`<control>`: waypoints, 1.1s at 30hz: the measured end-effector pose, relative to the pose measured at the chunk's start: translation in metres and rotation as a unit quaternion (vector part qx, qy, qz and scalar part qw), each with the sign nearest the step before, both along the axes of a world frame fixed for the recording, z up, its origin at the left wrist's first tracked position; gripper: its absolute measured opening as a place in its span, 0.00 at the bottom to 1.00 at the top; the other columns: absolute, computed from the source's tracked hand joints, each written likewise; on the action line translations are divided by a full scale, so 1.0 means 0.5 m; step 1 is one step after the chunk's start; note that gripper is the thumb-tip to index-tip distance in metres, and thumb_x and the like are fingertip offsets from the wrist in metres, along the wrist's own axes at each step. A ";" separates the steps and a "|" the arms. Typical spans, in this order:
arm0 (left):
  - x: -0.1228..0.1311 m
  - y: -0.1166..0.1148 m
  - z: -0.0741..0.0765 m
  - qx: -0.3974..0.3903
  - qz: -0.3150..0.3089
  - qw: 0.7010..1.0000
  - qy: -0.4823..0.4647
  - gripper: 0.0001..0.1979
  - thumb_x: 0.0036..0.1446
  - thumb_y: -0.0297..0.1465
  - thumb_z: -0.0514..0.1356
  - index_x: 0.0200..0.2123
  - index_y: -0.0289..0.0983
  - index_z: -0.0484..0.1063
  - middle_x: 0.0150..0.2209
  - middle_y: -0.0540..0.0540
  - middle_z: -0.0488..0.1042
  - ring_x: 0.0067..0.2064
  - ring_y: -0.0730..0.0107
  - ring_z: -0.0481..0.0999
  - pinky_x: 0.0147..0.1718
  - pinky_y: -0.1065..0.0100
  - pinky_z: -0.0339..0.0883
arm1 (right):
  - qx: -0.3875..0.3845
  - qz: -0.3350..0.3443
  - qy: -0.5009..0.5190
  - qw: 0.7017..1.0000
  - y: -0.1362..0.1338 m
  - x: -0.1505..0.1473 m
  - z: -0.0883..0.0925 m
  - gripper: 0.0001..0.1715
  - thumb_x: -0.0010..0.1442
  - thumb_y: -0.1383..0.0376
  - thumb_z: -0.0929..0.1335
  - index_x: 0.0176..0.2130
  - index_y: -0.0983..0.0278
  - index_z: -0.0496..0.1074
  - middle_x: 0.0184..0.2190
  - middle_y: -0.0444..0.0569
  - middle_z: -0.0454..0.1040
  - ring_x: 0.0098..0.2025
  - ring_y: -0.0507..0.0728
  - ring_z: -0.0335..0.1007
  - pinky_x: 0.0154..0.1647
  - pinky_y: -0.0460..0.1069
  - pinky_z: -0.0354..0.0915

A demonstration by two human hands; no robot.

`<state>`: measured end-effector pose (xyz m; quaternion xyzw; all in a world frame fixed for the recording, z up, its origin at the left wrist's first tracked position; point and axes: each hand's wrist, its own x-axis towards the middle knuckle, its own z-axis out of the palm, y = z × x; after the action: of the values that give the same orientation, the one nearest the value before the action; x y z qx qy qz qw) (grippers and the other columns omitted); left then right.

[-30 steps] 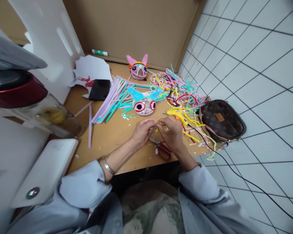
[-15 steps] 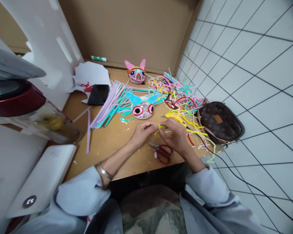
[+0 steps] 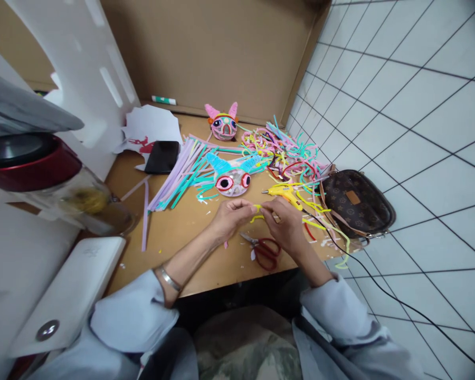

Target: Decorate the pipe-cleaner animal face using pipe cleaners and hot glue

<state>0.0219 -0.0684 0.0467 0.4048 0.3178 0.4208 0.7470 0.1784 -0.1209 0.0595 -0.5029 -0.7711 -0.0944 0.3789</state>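
"So, how do our hands stand just now?"

"Both are pinched. Our left hand has thumb and forefinger closed on a small yellow strip, and our right hand nips it from the other side, fingertips nearly meeting."

"Where are we holding it?"

"Above the front part of the table, between our fingertips. Our fingers hide some of it, so we can't tell its full shape."

"What crowds us?"

"Red-handled scissors lie between our forearms, close to the right one, blades pointing up and left. Just beyond our right hand sits a yellow glue gun, and its black cord runs off to the right, past the brown bag."

"And straight ahead of us?"

"A blue-horned figure with red-rimmed eyes, near our left fingers. Behind it we have a pink-horned figure, with a tangled heap of coloured strips to the right. Lilac and green strips fan out on the left, beside a dark phone."
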 end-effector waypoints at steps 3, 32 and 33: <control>0.008 -0.002 -0.005 -0.029 0.015 0.998 -0.047 0.18 0.31 0.36 0.76 0.21 0.33 0.75 0.15 0.57 0.61 0.19 0.85 0.53 0.20 0.76 0.46 | 0.042 -0.041 -0.007 0.998 -0.006 -0.022 -0.015 0.11 0.69 0.68 0.63 0.36 0.62 0.74 0.26 0.46 0.72 0.30 0.53 0.69 0.32 0.48 0.62; -0.033 0.009 0.012 0.047 -0.149 0.985 0.069 0.17 0.41 0.41 0.73 0.27 0.34 0.77 0.18 0.53 0.64 0.22 0.80 0.57 0.19 0.74 0.47 | -0.037 0.110 -0.117 0.986 0.010 0.038 0.023 0.13 0.69 0.58 0.66 0.36 0.62 0.76 0.28 0.47 0.73 0.30 0.52 0.67 0.32 0.47 0.57; -0.034 0.011 0.010 0.051 -0.150 0.984 0.079 0.17 0.41 0.41 0.73 0.27 0.34 0.78 0.19 0.52 0.66 0.22 0.79 0.58 0.20 0.74 0.49 | -0.042 0.119 -0.116 0.985 0.011 0.039 0.023 0.12 0.69 0.59 0.67 0.37 0.62 0.76 0.29 0.47 0.74 0.31 0.52 0.68 0.32 0.47 0.57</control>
<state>0.0051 -0.0632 0.0517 0.5175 0.2900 0.2865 0.7524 0.1978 -0.1156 0.0708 -0.4084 -0.8677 -0.0736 0.2738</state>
